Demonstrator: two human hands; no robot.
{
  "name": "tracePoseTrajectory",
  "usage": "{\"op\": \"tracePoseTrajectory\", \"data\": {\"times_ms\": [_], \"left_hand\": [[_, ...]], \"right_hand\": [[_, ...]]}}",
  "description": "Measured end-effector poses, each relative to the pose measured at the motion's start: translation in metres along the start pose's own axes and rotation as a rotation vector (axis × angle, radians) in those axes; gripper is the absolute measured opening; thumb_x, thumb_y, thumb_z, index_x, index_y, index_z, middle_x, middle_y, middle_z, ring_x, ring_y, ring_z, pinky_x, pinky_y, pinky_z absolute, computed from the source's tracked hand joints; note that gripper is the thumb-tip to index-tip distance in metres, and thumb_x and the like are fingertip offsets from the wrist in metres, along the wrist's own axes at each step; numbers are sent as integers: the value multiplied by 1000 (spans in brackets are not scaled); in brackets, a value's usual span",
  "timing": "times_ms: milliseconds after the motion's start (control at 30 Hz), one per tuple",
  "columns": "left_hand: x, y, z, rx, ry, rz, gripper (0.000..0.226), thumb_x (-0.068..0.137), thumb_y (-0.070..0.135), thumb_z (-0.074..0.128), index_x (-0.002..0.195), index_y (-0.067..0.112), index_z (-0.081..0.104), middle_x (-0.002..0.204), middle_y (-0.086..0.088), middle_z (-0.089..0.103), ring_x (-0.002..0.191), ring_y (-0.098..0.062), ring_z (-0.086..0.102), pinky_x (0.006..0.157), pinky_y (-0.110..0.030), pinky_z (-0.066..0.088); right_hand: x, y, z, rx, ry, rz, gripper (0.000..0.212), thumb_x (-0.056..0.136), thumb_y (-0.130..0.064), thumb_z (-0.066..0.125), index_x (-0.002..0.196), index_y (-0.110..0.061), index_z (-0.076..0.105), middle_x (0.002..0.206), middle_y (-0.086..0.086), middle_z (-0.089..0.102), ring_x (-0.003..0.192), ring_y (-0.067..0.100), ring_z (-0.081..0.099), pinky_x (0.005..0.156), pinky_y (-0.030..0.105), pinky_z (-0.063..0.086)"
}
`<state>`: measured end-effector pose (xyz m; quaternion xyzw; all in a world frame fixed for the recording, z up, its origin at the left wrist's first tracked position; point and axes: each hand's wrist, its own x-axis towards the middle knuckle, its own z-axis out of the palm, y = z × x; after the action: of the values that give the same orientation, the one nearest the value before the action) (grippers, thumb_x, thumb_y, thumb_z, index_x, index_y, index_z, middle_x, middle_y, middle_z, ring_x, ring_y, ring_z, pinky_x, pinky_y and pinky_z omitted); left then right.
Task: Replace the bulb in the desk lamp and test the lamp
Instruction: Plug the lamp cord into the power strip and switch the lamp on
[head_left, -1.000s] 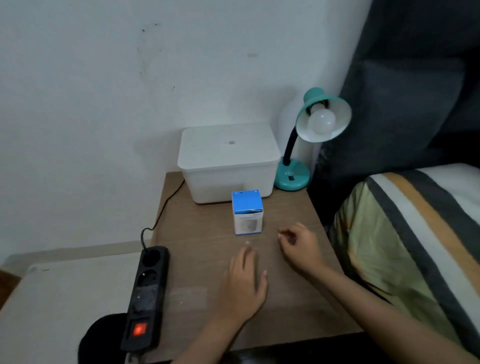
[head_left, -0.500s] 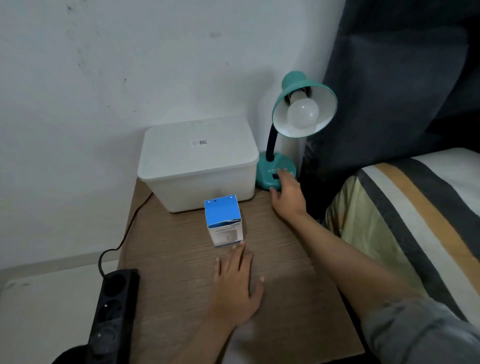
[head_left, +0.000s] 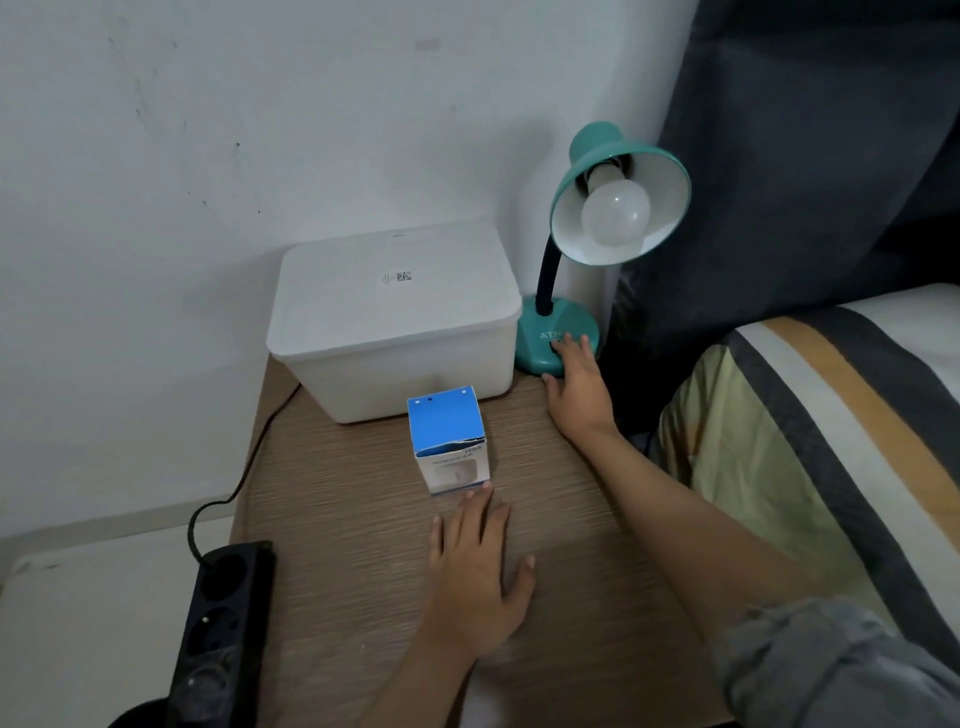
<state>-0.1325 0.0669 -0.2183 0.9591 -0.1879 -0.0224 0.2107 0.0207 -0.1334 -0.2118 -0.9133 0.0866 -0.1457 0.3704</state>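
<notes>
Right hand (head_left: 576, 387) out at the far right corner of the wood-grain bedside table (head_left: 363, 571), fingers extended onto the round base of the teal gooseneck desk lamp (head_left: 558, 340), palm low, gripping nothing, just touching where a switch would likely sit, though the fingers hide it. Left hand (head_left: 478, 571) lies flat on the tabletop, fingers straight, tips touching the foot of the small blue-and-white cardboard bulb box (head_left: 449, 447), which stands upright just in front of the white lidded plastic storage box (head_left: 395, 322). This looks like the opening step: checking or switching off the lamp ahead of any unscrewing. The frosted white round bulb (head_left: 615, 213) sits unlit in the shade, and the shade tilts forward and down toward the camera, so the bulb's long axis runs from the socket at the upper back out toward the viewer. Next move, by my reckoning: a hand up into that shade, fingers round the bulb, twisting along that tilted axis while the other steadies the base. The black power strip (head_left: 218, 639) lies at the table's near left edge; what the cord feeds is unclear.
</notes>
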Motion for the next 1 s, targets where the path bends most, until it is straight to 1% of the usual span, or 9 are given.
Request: {"op": "tracePoseTrajectory", "data": {"times_ms": [300,367,533,633,733,800,867,933,1000], "left_hand": [[1,0,-1,5,22,30,60,85,55,36,138,28,30,154,7,19,143,-12,10,112,-40,1],[-1,0,2,-14,32,45,59,86,54,38,138,25,33,154,3,23,143,-14,13,112,-40,5],[-2,1,8,-44,112,109,52,87,43,45,131,17,43,145,-7,39,136,-18,27,112,-44,24],[9,12,9,-112,89,135,50,87,38,43,132,17,40,145,-6,38,136,-15,24,113,-45,28],[32,25,14,-158,60,174,50,87,34,43,133,15,40,147,-8,36,137,-19,26,112,-44,29],[51,31,16,-132,37,188,51,88,33,43,135,13,38,150,-10,32,139,-22,25,114,-45,25],[67,35,17,-89,3,166,55,90,34,43,140,12,32,154,-10,23,142,-22,19,115,-41,14],[79,36,18,-43,-8,124,61,91,39,38,143,12,25,156,-10,16,144,-23,13,113,-39,6],[84,37,19,7,-9,102,65,90,43,33,145,12,20,157,-9,10,145,-23,8,113,-40,1]], "right_hand": [[1,1,1,-20,5,5,47,93,-10,52,138,-8,40,154,9,30,147,24,12,112,25,10],[1,1,1,-19,-1,4,47,92,-10,53,138,-9,40,154,10,30,147,24,13,112,24,10],[1,2,1,-34,15,-10,48,91,-10,56,137,-9,42,152,10,34,145,24,18,112,25,12],[4,5,-4,-39,26,-34,49,87,-10,62,134,-8,47,147,12,42,142,26,28,114,30,21],[6,11,-9,-27,21,-60,50,84,-13,67,131,-9,51,142,11,49,138,26,35,111,29,25],[6,15,-10,-26,29,-74,50,83,-14,68,131,-10,52,141,11,50,137,25,37,110,27,25],[6,16,-9,-22,37,-84,50,83,-13,68,130,-9,53,141,10,51,137,25,37,110,26,26],[7,17,-9,-21,41,-94,49,83,-13,68,130,-9,53,140,11,51,136,26,37,110,27,26],[7,18,-8,-28,43,-102,49,83,-14,67,130,-10,53,140,10,51,137,25,37,110,27,27]]}}
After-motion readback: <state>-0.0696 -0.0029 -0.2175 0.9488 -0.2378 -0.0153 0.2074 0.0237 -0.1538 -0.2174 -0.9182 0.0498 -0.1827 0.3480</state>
